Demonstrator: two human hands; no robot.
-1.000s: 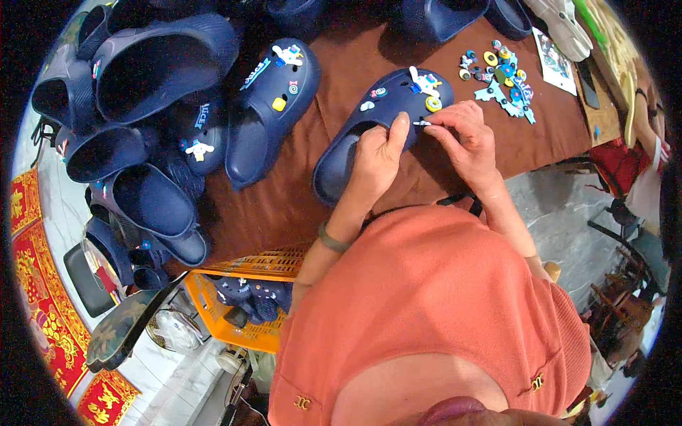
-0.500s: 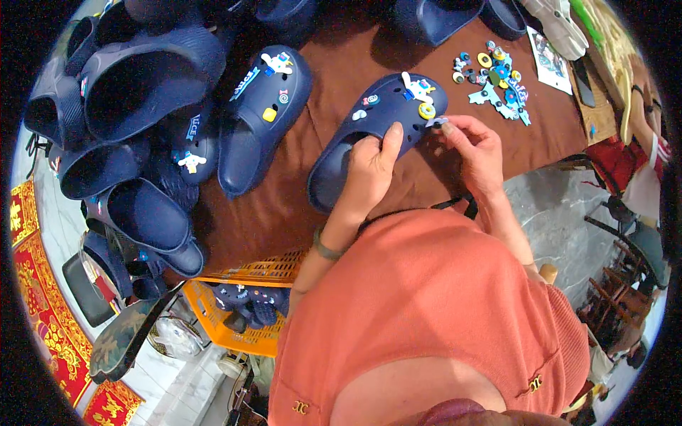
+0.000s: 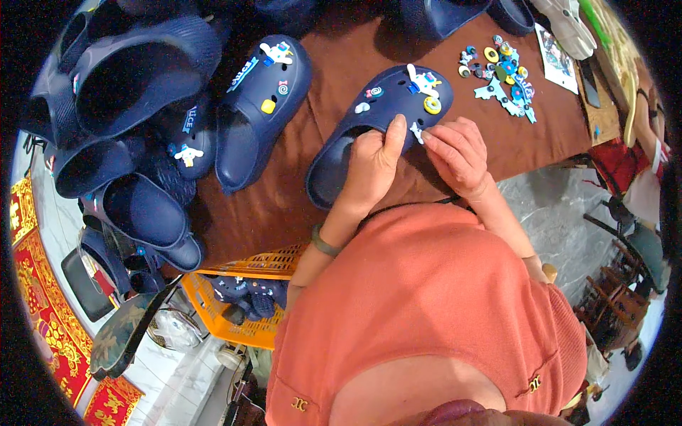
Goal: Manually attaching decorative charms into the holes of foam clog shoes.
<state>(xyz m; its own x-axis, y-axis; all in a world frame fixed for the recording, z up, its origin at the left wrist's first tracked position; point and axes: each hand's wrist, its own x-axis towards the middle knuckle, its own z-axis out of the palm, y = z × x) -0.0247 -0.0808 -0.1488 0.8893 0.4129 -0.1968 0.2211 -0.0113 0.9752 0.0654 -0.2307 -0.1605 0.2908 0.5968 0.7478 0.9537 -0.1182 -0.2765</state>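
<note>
My left hand (image 3: 371,169) is closed on a navy clog (image 3: 328,165), fingers inside the opening and thumb on top. This clog carries a white character charm, a yellow ring charm, a candy-shaped charm and a small white one. My right hand (image 3: 458,157) pinches a small pale shoe charm (image 3: 417,133) at the clog's side edge, near the holes. Whether its stem sits in a hole is hidden. To the left lies a second navy clog (image 3: 245,145) with similar charms and blue lettering.
A pile of loose charms (image 3: 506,78) lies on the brown cloth (image 3: 320,92) at right, near a photo card (image 3: 555,60). Many navy clogs (image 3: 138,85) are heaped at left. An orange crate (image 3: 241,334) holding clogs stands below the table edge.
My right hand has moved left and slightly down, bringing the pale charm from beside the yellow ring to the clog's side edge. My left hand keeps its hold.
</note>
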